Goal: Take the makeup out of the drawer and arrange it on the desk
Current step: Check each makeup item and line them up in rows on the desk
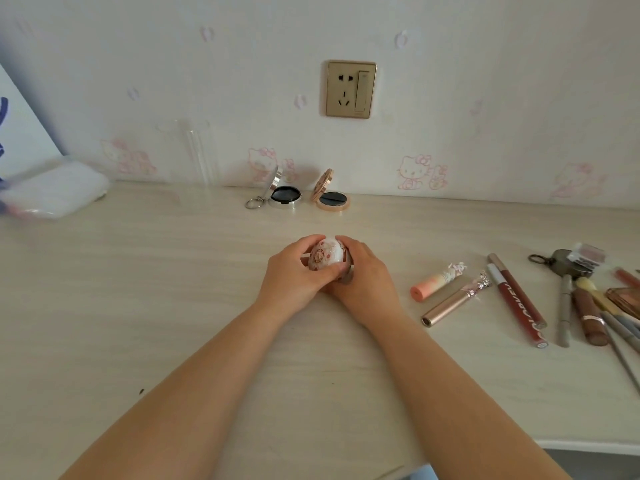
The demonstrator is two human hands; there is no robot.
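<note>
Both my hands hold a small round white compact [325, 255] with a red floral pattern, just above the middle of the pale wooden desk [156, 289]. My left hand [294, 275] curls round its left side and front. My right hand [363, 275] grips its right side and back. Two open compacts stand at the back by the wall: a silver compact [284, 197] with a key ring and a gold compact [333, 199]. To the right lie a peach lipstick [437, 280], a rose-gold tube [456, 303] and a dark red lip gloss [517, 304].
A heap of brushes, pencils, keys and small makeup items [595, 299] fills the desk's right edge. A white folded packet [55, 192] lies at the back left, next to a clear acrylic holder [194, 154]. A gold wall socket [350, 89] sits above the desk.
</note>
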